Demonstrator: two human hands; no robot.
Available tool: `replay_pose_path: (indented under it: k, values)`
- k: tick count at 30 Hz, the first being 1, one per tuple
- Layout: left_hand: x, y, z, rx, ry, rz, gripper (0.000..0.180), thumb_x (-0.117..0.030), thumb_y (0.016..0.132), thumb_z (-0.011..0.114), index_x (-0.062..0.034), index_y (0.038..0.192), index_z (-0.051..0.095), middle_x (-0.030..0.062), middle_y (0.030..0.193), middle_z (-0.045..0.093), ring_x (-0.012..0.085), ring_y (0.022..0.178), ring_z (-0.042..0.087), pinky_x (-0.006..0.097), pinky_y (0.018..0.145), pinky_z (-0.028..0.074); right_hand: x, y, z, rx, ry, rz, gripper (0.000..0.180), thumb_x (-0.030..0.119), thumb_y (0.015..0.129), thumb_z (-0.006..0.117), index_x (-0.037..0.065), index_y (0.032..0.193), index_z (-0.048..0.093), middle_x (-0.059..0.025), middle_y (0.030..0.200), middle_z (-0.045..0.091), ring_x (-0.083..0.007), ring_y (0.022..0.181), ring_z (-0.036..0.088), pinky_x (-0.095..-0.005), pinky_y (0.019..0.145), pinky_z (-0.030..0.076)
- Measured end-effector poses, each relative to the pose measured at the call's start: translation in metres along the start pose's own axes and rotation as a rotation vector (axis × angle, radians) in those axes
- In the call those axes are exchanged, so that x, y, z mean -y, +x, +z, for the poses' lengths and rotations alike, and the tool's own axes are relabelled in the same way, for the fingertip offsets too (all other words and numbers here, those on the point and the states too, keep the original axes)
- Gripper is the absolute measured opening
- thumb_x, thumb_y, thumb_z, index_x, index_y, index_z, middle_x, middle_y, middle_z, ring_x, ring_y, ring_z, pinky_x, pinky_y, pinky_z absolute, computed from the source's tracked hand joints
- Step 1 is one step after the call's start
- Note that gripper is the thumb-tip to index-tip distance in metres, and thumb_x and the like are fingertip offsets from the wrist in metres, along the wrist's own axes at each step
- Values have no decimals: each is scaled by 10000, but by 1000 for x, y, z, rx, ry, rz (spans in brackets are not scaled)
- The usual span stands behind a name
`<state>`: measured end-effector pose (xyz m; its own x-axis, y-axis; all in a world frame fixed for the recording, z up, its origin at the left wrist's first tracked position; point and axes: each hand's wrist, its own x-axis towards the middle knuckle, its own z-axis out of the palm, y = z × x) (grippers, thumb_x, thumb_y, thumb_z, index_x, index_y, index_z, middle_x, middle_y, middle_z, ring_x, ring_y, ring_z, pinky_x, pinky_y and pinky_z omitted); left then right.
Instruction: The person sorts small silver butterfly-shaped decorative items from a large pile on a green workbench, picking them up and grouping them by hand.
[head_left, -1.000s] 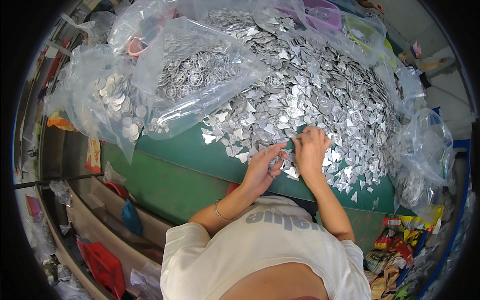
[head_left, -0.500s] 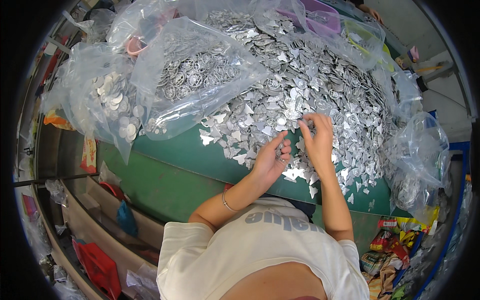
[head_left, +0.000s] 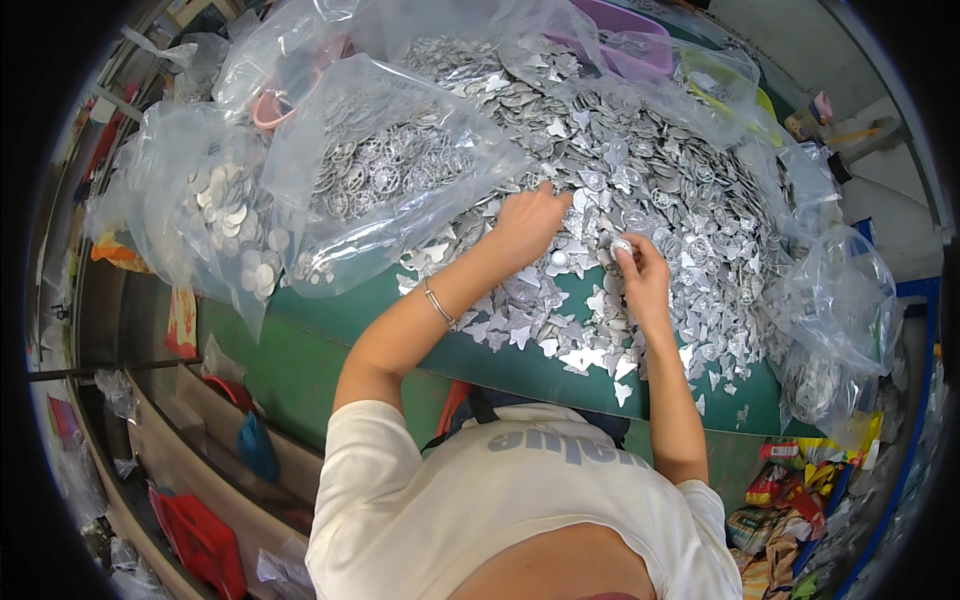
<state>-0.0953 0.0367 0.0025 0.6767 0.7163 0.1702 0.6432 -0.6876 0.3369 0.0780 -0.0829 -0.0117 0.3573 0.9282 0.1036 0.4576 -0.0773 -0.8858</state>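
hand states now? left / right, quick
Left hand: fingers spread, resting on the pile of silver metal pieces, gripping nothing visible.
Right hand: pinching one small round silver piece.

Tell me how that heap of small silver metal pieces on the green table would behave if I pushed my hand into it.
The heap would probably slide and spread rather than move as one: its pieces lie loose and overlapping. They look thin, flat and shiny, so likely slippery and hard to pinch singly. Strays already lie near the table edge, so some could fall off.
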Motion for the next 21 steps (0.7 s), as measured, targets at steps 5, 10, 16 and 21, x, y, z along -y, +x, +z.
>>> replay_pose_path:
  k: [5, 10, 16, 21]
  values:
    - [14, 7, -1, 6, -34, 220, 171, -199, 799, 659, -60, 879, 599, 161, 891, 587, 352, 723, 628, 431, 606, 492, 19, 5, -21, 38, 1012, 407, 122, 123, 904, 593, 29, 948, 530, -31, 800, 578, -140, 653, 554, -247, 638, 433]
    - [19, -20, -8, 88, -890, -190, 200, -232, 870, 600, -37, 826, 596, 91, 776, 604, 182, 535, 548, 301, 432, 405, -4, 8, -26, 201, 976, 350, 142, 165, 923, 579, 31, 912, 534, 45, 606, 374, -74, 532, 314, -234, 527, 304]
    - [-29, -78, 0, 404, -1831, -483, 212, -228, 901, 555, -16, 892, 561, 81, 764, 589, 84, 494, 477, 206, 358, 299, 52, -23, 8, 149, 774, 329, 208, 221, 958, 524, 36, 1050, 552, 19, 757, 433, -51, 565, 377, -192, 489, 301]
    - [-56, -85, 18, 394, -1988, -474, 369, -401, 932, 488, -48, 1029, 531, 57, 897, 592, 105, 566, 539, 209, 362, 319, 57, -41, 25, 156, -15, -307, 304, 190, 850, 627, 24, 1091, 546, -104, 972, 527, -225, 909, 505, -312, 799, 417]
